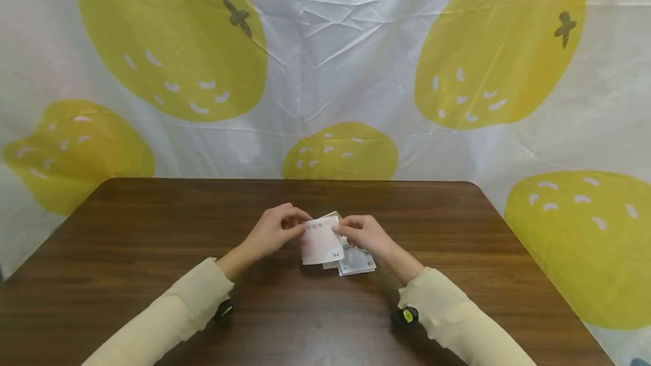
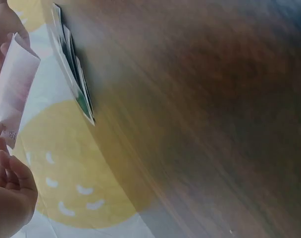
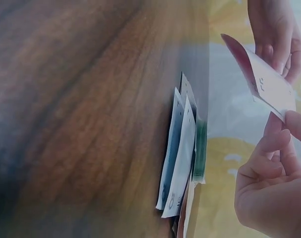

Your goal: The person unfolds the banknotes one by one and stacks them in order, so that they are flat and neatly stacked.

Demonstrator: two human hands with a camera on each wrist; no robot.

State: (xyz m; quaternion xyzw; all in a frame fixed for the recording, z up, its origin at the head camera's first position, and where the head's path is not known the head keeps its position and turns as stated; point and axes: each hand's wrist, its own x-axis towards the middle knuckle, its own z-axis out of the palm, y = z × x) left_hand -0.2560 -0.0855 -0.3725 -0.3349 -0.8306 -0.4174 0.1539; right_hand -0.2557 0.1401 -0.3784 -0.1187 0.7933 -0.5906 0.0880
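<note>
A pinkish folded banknote (image 1: 321,244) is held up between both hands. At its upper left corner, my left hand (image 1: 277,227) pinches it between thumb and fingers. My right hand (image 1: 367,235) pinches the upper right corner. In the left wrist view the folded banknote (image 2: 19,84) curves, with a small open gap along its top end. Its darker pink inner face shows in the right wrist view, where the right hand (image 3: 272,188) grips the near end. Behind and below lies a loose pile of folded banknotes (image 1: 358,261), partly hidden by the raised one.
The pile (image 3: 177,158) is several layers thick, with bluish and green notes among them. Everything rests on a dark brown wooden table (image 1: 152,230). Beyond its far edge hangs a white cloth (image 1: 335,72) printed with yellow lemons.
</note>
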